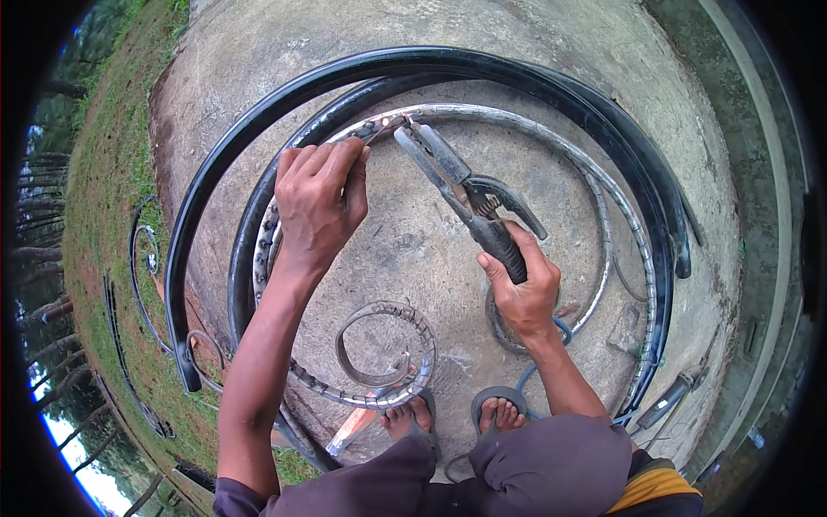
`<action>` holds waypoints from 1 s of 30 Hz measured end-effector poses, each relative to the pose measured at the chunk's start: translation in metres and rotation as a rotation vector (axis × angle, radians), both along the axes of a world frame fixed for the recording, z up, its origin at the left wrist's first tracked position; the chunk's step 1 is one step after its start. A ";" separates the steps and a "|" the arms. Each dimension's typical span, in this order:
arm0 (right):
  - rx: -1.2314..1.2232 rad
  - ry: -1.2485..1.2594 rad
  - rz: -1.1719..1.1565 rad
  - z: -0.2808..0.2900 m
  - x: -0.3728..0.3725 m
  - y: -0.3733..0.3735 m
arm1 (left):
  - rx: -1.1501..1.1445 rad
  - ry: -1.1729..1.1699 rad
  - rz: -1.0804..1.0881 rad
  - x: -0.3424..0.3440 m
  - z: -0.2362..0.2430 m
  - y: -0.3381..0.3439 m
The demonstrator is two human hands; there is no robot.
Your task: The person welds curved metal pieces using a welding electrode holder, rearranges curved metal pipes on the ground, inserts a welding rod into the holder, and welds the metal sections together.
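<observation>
My right hand (527, 283) is wrapped round the ribbed black grip of a welding electrode holder (472, 191). Its long grey jaws point up and left, and the lever stands out on the right side. My left hand (317, 200) is closed, back of the hand up, just left of the jaw tips. A thin end shows by its fingertips near the jaws, but what the fingers hold is too small to make out. Behind both hands curves a silvery metal strip (508, 117) with dark marks along it, bent into a large loop and ending in a small coil (343, 351).
Thick black hose (413, 60) loops round the work area on concrete (534, 34). A blue cable (525, 376) runs by my sandalled feet (500, 414). A dark-handled tool (668, 403) lies at right. Grass (108, 250) with more strips borders the left; a channel (758, 172) runs along the right.
</observation>
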State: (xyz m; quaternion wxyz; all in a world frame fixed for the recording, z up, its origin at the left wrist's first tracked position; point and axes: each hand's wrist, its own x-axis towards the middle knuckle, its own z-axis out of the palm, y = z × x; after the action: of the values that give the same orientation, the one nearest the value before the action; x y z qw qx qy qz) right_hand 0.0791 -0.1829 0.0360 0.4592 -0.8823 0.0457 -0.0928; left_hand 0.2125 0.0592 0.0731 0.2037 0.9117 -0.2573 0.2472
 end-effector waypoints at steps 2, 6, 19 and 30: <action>-0.006 -0.005 -0.004 -0.001 0.000 -0.001 | 0.004 0.010 0.004 0.000 0.001 -0.001; 0.015 0.031 -0.003 0.000 0.003 -0.001 | 0.029 0.062 0.029 -0.003 0.002 0.000; 0.011 -0.020 0.011 -0.001 0.006 0.000 | 0.010 0.072 0.032 -0.004 0.003 -0.001; 0.023 0.004 0.016 -0.001 0.007 -0.001 | -0.031 0.037 0.028 -0.003 0.000 -0.004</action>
State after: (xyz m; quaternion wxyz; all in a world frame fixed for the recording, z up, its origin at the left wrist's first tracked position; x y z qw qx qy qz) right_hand 0.0862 -0.1841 0.0346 0.4701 -0.8774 0.0407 -0.0870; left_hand 0.2095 0.0554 0.0734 0.2191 0.9163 -0.2370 0.2370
